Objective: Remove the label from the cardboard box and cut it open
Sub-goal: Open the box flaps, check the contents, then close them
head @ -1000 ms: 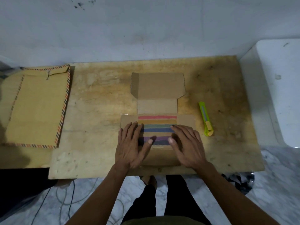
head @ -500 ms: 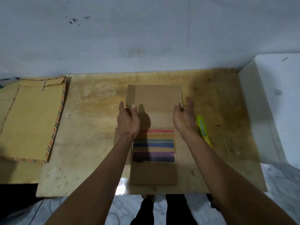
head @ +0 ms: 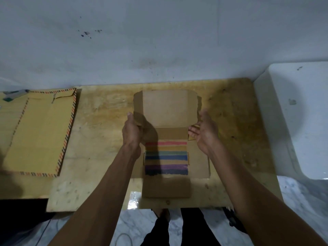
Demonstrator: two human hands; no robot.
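The cardboard box (head: 166,185) lies unfolded flat in the middle of the wooden board (head: 99,139). Its centre panel carries coloured stripes (head: 166,158) in red, orange, green, blue and purple. The far lid panel (head: 168,109) has a small side flap at each end. My left hand (head: 132,132) grips the lid's left side flap, thumb on top. My right hand (head: 204,132) is at the lid's right side flap, palm turned inward and fingers spread. The yellow-green cutter is almost wholly hidden behind my right hand. I see no label on the box.
A brown envelope with a striped border (head: 39,132) lies at the left of the board. A white tub-like object (head: 301,121) stands at the right. A white wall (head: 159,41) rises right behind the board. Below the front edge are my legs and cables on a marble floor.
Both hands left the striped panel and moved away from me to the far lid's side flaps. My left hand has closed on the left flap. The view shifted forward.
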